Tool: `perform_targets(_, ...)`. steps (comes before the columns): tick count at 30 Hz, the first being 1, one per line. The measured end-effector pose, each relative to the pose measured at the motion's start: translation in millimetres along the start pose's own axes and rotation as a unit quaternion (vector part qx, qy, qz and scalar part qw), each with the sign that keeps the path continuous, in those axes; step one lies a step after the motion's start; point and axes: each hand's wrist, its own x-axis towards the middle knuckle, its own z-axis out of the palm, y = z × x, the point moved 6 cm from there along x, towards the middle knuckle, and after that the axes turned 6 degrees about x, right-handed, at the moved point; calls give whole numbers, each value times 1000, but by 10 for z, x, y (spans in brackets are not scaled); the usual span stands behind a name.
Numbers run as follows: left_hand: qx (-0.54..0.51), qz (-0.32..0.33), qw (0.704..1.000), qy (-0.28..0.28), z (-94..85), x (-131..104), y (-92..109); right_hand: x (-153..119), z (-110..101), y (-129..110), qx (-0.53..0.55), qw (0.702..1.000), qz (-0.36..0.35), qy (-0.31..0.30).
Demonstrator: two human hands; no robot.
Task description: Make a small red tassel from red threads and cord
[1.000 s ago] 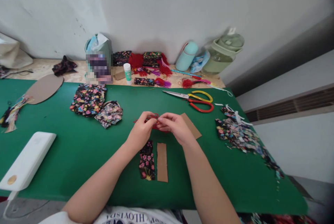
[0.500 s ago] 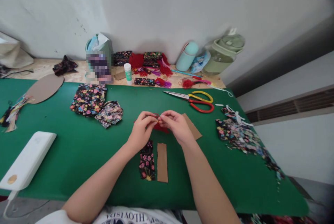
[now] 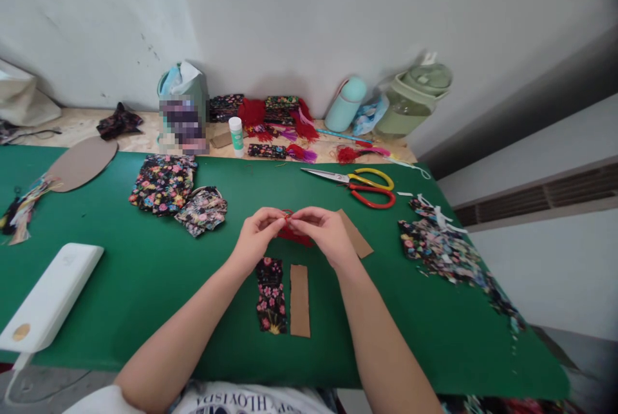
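Note:
My left hand (image 3: 261, 234) and my right hand (image 3: 322, 232) meet over the green mat, both pinching a red tassel (image 3: 298, 237) at its thin cord. The tassel's red threads hang below my fingertips, partly hidden by them. Closer to me lie a black floral fabric strip (image 3: 271, 298) and, beside it, a brown cardboard strip (image 3: 300, 301). A second, wider piece of cardboard (image 3: 356, 235) lies partly behind my right hand.
Scissors (image 3: 357, 181) with yellow and red handles lie beyond my hands. Floral fabric (image 3: 163, 183) sits to the left, fabric scraps (image 3: 444, 250) to the right. A glue stick (image 3: 236, 137) and bottles (image 3: 346, 105) stand along the wall. A white power bank (image 3: 53, 298) lies front left.
My left hand has turned slightly and its thumb now points toward the right thumb. Both hands' fingertips have shifted a little on the red cord. The things on the mat have stayed put.

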Motion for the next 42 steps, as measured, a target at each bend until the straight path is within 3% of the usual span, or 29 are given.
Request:
perform_targets(7,-50,-19,999,3,-4,-3,-31,7,4,0,-44,999,-5,-15)
perform_targets(16,-91,-17,996,8,-9,-11,10,39,69,101,-12,999,13,-47)
perform_targets(35,-248,-124,961,11,9,2,-94,33,86,163,-4,997,41,-66)
perform_targets(42,-263,-140,955,1,16,3,-119,30,113,153,-12,997,42,-68)
